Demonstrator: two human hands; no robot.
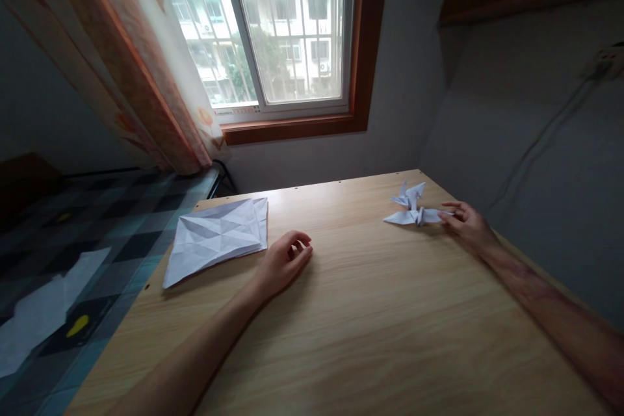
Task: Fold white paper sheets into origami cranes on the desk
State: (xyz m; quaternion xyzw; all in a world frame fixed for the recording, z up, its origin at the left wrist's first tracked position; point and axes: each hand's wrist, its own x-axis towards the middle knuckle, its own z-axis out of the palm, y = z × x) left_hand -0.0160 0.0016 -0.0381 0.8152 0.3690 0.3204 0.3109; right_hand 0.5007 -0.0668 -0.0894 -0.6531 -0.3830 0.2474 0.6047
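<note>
A folded white paper crane lies near the far right corner of the wooden table. My right hand pinches the crane's near tip between its fingertips. A creased white paper sheet, unfolded and flat, lies at the table's left side. My left hand rests on the table just right of that sheet, fingers loosely curled, holding nothing.
A window with a wooden frame and a patterned curtain stand behind the table. A grey wall runs along the right edge. A checkered cloth surface with white paper lies to the left.
</note>
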